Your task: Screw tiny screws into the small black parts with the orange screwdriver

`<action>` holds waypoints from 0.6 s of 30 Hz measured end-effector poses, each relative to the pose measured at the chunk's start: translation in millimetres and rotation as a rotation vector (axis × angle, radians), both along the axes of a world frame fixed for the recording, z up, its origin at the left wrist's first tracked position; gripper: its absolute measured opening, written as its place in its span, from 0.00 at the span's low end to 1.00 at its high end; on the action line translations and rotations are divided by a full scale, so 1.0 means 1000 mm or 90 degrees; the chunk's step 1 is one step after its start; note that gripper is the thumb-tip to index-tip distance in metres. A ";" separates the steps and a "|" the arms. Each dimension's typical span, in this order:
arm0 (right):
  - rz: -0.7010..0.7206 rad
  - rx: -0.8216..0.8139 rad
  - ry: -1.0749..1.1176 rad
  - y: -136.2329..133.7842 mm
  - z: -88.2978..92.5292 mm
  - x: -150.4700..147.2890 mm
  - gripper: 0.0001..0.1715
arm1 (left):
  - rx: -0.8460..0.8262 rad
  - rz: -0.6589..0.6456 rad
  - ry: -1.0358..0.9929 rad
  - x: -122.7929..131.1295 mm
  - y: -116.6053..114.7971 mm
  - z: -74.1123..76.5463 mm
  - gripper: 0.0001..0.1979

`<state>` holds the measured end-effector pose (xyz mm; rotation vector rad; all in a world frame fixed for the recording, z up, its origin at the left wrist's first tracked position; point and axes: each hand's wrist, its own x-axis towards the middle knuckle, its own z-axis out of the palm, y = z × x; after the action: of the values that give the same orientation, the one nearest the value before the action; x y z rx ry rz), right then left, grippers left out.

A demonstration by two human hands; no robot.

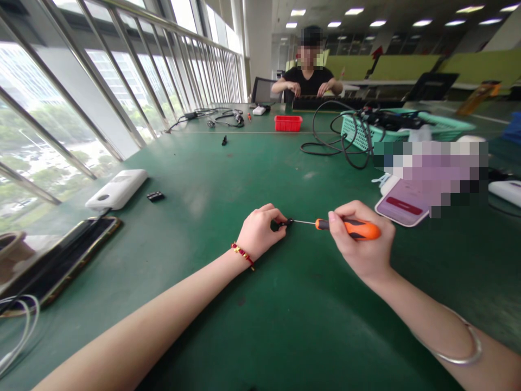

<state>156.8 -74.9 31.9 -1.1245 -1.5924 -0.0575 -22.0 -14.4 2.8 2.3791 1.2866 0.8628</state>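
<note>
My left hand (pixel 261 229) pinches a small black part (pixel 288 222) just above the green tabletop (pixel 228 336). What exactly the part is cannot be made out. In my right hand (pixel 362 250) is a screwdriver with an orange and black handle (pixel 366 229), held level and pointing left. Its thin metal shaft (pixel 304 222) reaches the black part, and the tip appears to touch it. Fingers are closed on both hands. To the left of my left hand lies a small black block (pixel 155 196) with light marks.
A white power bank (pixel 118 189) and a dark phone (pixel 69 260) lie at left. Farther back are a red tray (pixel 288 124), black cables (pixel 325 146) and a teal basket (pixel 354 136). A purple-screened phone (pixel 402 203) is at right. Across the table sits a person (pixel 308 81).
</note>
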 end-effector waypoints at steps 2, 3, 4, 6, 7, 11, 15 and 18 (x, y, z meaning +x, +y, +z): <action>-0.002 0.001 0.000 0.000 0.000 0.000 0.10 | 0.000 -0.001 -0.002 0.000 0.000 0.000 0.06; -0.002 0.002 0.001 0.000 0.000 0.000 0.10 | -0.001 -0.002 -0.003 0.000 0.000 0.000 0.06; -0.003 0.003 0.002 0.000 0.000 0.000 0.10 | -0.001 -0.002 -0.004 0.000 0.000 0.000 0.06; -0.003 0.003 0.003 0.000 0.000 0.000 0.10 | -0.003 -0.002 -0.004 0.000 0.000 0.000 0.06; -0.001 0.002 0.004 0.000 0.000 0.000 0.10 | -0.003 -0.002 -0.003 0.000 0.000 0.000 0.06; -0.001 0.003 0.003 0.000 -0.001 0.000 0.10 | 0.000 -0.003 0.000 0.000 -0.001 0.000 0.06; 0.001 -0.002 -0.001 0.000 -0.001 0.000 0.09 | 0.003 -0.004 0.003 0.000 0.000 -0.001 0.06; -0.002 -0.001 -0.005 0.000 -0.001 0.000 0.10 | -0.001 -0.002 0.002 0.000 0.000 0.000 0.06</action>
<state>157.0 -74.9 30.9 -1.1291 -1.5973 -0.0626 -21.9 -14.8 2.4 2.3816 1.2844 0.8582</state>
